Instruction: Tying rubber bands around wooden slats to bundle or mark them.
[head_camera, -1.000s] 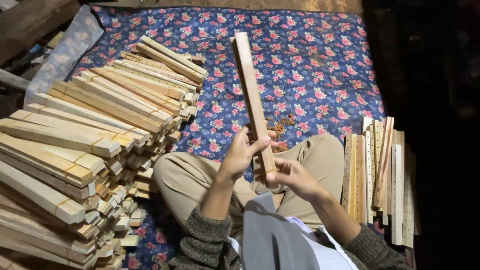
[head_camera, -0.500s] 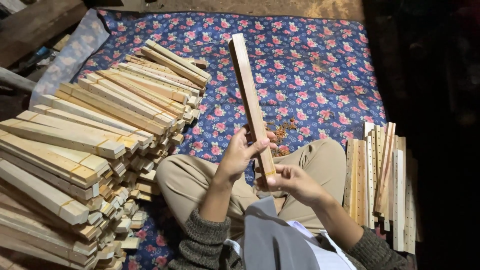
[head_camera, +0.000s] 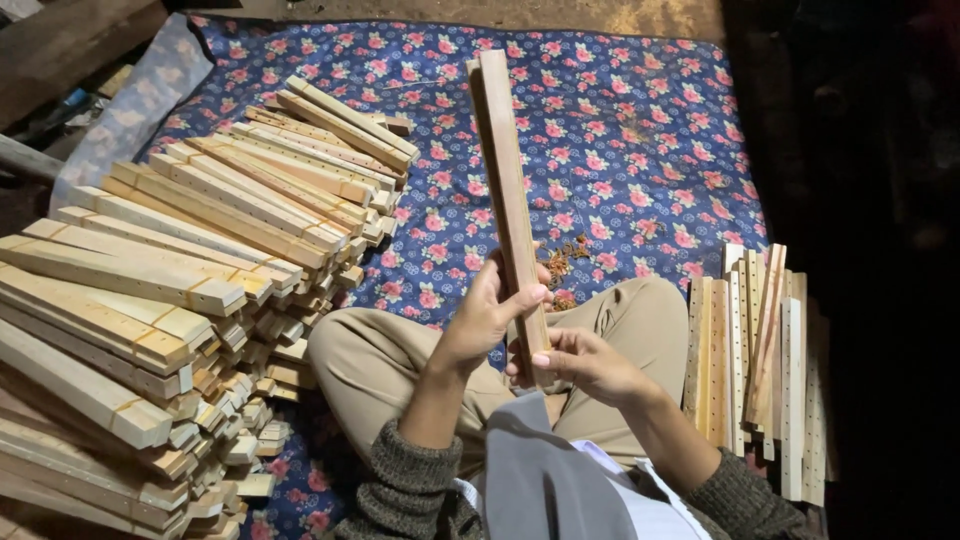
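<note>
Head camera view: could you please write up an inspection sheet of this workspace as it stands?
Surface: blue floral cloth spread on the ground; the person sits on it cross-legged.
Job's things: long wooden slat held up on end over the lap, tilted slightly.
Clutter: big stack of drilled wooden slats on the person's left; smaller stack of thin slats on the right; small brown debris on the cloth.
Grippers: left hand wraps the slat's lower part; right hand pinches its bottom end.
Cables: nothing seen.
Surroundings: dark on the right; a plank and a pale cloth at upper left.
</note>
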